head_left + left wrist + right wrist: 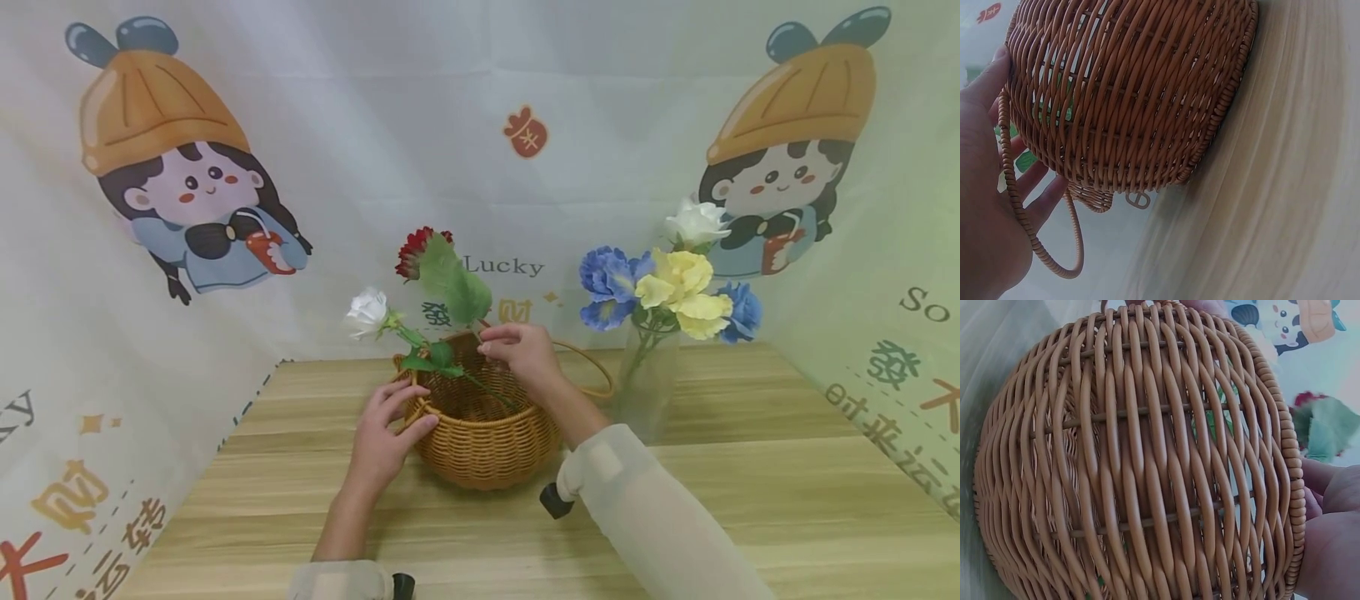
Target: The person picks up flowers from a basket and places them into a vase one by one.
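Observation:
A round wicker basket [487, 454] stands on the wooden table. My left hand [382, 425] holds its left rim, and in the left wrist view the thumb and fingers [1047, 197] spread along the basket's edge beside a looped handle [1035, 244]. Above the basket's opening, my right hand [525, 354] pinches the stem of a red carnation [412, 254], whose large green leaves [457, 287] partly cover the bloom. A white rose [367, 312] leans out over the left rim, its stem inside the basket. In the right wrist view the basket wall [1154, 444] hides the fingertips.
Right of the basket, a clear vase [645, 392] holds blue irises [607, 283], a yellow iris [682, 287], a white rose [697, 223] and a blue flower [742, 312]. The right handle [600, 379] reaches towards the vase. A printed cloth [420, 125] hangs behind the table.

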A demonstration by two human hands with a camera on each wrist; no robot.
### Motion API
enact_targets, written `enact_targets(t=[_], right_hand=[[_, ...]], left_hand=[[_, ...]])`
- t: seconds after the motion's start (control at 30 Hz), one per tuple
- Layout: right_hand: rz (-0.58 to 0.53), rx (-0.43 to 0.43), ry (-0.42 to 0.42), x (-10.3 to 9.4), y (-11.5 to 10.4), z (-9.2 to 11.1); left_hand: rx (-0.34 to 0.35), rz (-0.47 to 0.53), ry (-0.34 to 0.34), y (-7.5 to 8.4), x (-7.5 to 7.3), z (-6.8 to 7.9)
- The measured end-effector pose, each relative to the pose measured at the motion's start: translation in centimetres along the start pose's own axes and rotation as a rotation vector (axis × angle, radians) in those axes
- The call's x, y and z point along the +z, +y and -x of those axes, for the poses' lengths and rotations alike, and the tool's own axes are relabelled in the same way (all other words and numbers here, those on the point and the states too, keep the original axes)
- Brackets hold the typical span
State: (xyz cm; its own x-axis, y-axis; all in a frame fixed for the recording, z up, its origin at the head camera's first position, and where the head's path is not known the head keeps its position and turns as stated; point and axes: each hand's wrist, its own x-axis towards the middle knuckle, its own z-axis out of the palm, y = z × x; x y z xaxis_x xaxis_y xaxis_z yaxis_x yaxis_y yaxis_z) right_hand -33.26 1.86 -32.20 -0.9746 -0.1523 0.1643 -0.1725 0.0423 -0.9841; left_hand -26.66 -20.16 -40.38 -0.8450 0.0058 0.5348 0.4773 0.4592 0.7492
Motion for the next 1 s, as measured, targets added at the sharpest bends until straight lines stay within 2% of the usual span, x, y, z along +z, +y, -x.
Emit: enact_targets(t=[0.27, 0.57, 0.7, 0.8, 1.0], right_hand=[[-0.027, -0.042, 0.038, 0.1, 0.0, 0.1], [-0.065, -0.058, 0.029, 0.1, -0.4, 0.5], [-0.022, -0.067, 0.016, -0.1, -0.6, 0.7], [0.054, -0.068, 0.007, -0.4, -0.9, 0.8], [0.143, -0.012, -0.016, -1.3, -2.0, 0.9]], left_hand=[[-0.001, 0.007, -0.004, -0.1, 0.0, 0.1], [0.002, 0.011, 0.004, 0.0, -0.1, 0.1], [-0.001, 0.010, 0.006, 0.0, -0.2, 0.1], [-0.006, 0.007, 0.004, -0.1, -0.2, 0.1], [-0.007, 0.019, 0.005, -0.1, 0.0, 0.1]])
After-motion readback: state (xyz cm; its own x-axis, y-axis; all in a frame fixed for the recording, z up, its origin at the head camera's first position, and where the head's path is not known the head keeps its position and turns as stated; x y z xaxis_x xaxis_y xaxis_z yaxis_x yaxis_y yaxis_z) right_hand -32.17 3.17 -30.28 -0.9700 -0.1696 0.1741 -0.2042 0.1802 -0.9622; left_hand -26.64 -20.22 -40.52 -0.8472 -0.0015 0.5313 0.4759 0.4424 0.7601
